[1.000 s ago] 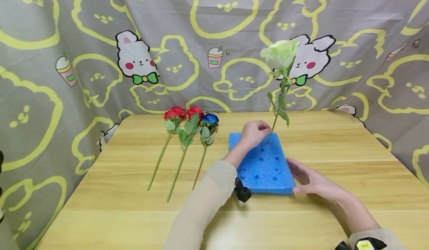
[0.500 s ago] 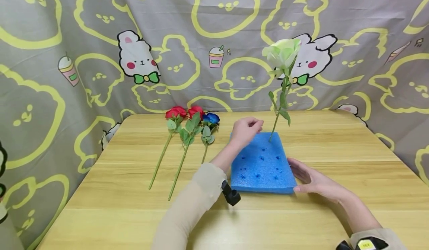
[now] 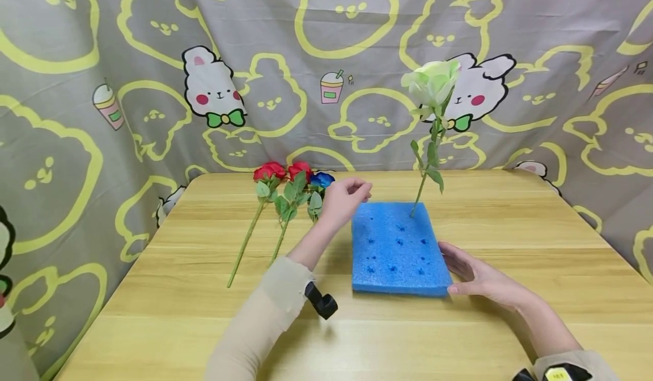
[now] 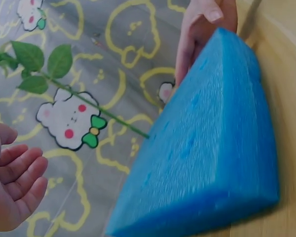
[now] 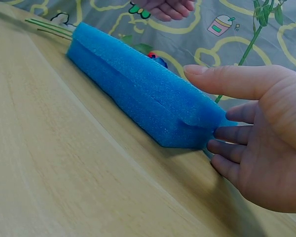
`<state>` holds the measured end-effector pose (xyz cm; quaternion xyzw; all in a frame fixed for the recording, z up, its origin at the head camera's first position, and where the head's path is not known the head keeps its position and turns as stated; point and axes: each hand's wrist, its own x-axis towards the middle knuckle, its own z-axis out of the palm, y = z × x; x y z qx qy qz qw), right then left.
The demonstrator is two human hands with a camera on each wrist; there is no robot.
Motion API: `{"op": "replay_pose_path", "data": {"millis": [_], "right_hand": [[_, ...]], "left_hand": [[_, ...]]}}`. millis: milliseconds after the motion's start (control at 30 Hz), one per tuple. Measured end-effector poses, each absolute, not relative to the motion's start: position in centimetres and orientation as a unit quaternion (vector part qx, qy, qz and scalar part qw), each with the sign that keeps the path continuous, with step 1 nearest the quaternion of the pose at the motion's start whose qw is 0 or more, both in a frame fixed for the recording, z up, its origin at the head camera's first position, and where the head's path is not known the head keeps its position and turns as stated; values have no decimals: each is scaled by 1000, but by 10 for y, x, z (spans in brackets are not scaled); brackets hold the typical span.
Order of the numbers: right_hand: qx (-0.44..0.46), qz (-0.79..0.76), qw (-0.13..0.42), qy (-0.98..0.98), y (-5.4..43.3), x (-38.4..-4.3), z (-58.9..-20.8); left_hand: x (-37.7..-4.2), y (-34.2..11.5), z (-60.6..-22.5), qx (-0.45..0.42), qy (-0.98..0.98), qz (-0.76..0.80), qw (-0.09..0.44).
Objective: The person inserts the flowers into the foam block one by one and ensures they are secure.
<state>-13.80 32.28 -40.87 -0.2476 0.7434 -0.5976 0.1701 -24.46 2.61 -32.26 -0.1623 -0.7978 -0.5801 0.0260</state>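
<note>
Rose [image 3: 431,83], greenish-white, in blue foam block [image 3: 386,250]
Left hand [image 3: 344,204] relaxed near blue rose [image 3: 322,180]; right hand [image 3: 478,277] wide, touching block.

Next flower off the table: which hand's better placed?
Left, I'd say. The left hand is empty and right by the blue rose, with the red roses further left. The right hand is at the right edge of the blue foam block, which lies between it and those flowers.

A grey, yellow-patterned curtain [image 3: 275,18] with printed white rabbits [image 3: 211,83] hangs along the far, left and right sides of the pale wooden bench [image 3: 520,216].
</note>
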Motion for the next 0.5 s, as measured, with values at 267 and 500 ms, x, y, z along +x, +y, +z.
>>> {"op": "replay_pose_path", "data": {"millis": [267,500], "right_hand": [[-241,-595,169,748,324,-138,-411],[-235,-593,172,751,324,-139,-412]], "left_hand": [[-243,-1,-326,-157,-787,-595,43],[-241,-30,-328,-140,-782,-605,58]]}}
